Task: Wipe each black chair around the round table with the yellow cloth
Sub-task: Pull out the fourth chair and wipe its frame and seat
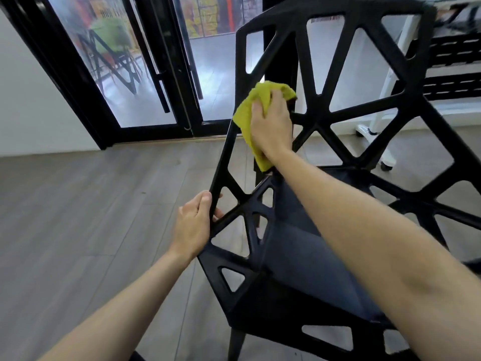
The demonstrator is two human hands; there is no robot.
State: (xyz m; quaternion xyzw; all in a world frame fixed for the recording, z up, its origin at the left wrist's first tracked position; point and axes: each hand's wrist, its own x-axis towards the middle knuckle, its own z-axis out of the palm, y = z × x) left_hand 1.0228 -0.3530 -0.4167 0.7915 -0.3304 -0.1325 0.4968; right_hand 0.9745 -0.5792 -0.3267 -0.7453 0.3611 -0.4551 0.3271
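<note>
Right hand fingers curl on one yellow cloth, pressed to the black chair back; left hand grips its side bar. Grey plank floor, two black-framed glass doors, one green chair beyond

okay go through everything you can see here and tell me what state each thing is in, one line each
black chair: upright on the floor, being wiped on its backrest
yellow cloth: crumpled, pressed against the chair's backrest
right hand: grips the cloth
left hand: grips the chair's left edge bar
glass doors: closed
green chair: upright, beyond the glass
</note>
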